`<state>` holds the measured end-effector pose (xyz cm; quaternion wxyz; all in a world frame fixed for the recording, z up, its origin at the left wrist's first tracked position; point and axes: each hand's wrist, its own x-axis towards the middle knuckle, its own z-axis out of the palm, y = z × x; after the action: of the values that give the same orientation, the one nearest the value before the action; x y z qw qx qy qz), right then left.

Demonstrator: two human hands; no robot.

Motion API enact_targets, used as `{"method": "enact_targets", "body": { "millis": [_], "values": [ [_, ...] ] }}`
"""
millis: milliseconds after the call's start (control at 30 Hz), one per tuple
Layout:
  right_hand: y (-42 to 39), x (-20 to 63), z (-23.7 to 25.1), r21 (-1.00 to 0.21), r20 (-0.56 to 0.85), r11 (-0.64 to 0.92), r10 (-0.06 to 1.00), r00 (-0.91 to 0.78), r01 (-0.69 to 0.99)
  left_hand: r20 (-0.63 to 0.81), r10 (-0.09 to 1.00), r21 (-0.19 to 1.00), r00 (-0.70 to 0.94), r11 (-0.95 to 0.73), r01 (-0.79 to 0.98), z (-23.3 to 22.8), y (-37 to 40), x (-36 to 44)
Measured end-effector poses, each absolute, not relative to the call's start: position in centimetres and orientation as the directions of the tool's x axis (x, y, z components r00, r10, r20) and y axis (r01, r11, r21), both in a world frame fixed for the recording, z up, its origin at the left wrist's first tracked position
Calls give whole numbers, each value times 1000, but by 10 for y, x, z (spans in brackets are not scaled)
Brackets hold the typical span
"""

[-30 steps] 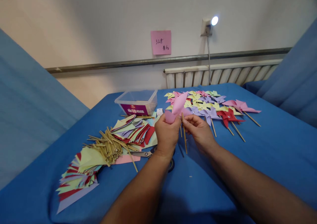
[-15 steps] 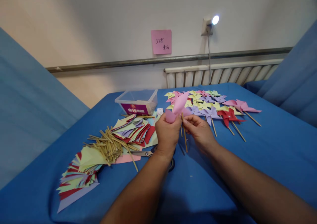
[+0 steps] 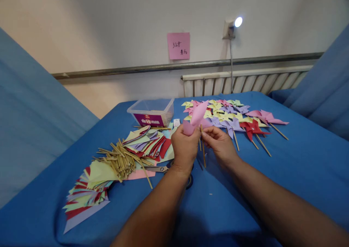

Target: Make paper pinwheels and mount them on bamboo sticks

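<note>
A pink paper pinwheel (image 3: pixel 199 114) is pinched in my left hand (image 3: pixel 185 147), its vanes standing up above the fingers. My right hand (image 3: pixel 219 142), close beside it, has thumb and fingers closed on a thin wooden stick (image 3: pixel 203 150) that points down from the pinwheel. The join between stick and paper is hidden by my fingers. Black-handled scissors (image 3: pixel 160 169) lie partly beneath my left forearm. Beyond my right hand are finished-looking pinwheels in several colours, among them a red pinwheel (image 3: pixel 253 128) and a purple pinwheel (image 3: pixel 232 126).
A pile of wooden sticks (image 3: pixel 120 161) lies left on the blue tablecloth (image 3: pixel 231 210), between fanned coloured papers (image 3: pixel 87 196) and another paper stack (image 3: pixel 149 143). Behind stands a clear plastic box (image 3: pixel 166 114). A radiator (image 3: pixel 245 79) and a wall rail (image 3: pixel 136 69) run along the back.
Both hands stay in nearly the same place, still gripping the pinwheel and stick. The whole view has shifted very slightly.
</note>
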<state>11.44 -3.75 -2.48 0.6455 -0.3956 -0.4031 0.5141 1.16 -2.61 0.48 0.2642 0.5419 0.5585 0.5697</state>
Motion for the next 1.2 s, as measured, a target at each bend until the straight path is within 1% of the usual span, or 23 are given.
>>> {"method": "enact_targets", "body": {
  "millis": [200,500,1000,1200],
  "values": [
    [-38,114,-23,-921,115,164,981,154,-354,360,894,905,-266,-264,334,5,-27,12],
    [-37,114,-25,-925,124,168,981,149,-340,334,903,917,-270,-245,314,4,-26,11],
    [-38,114,-22,-930,119,165,981,154,-329,358,895,905,-264,-264,333,3,-26,11],
    [-36,112,-24,-929,171,218,969,177,-298,369,890,892,-268,-258,371,1,-24,11]
  ]
}}
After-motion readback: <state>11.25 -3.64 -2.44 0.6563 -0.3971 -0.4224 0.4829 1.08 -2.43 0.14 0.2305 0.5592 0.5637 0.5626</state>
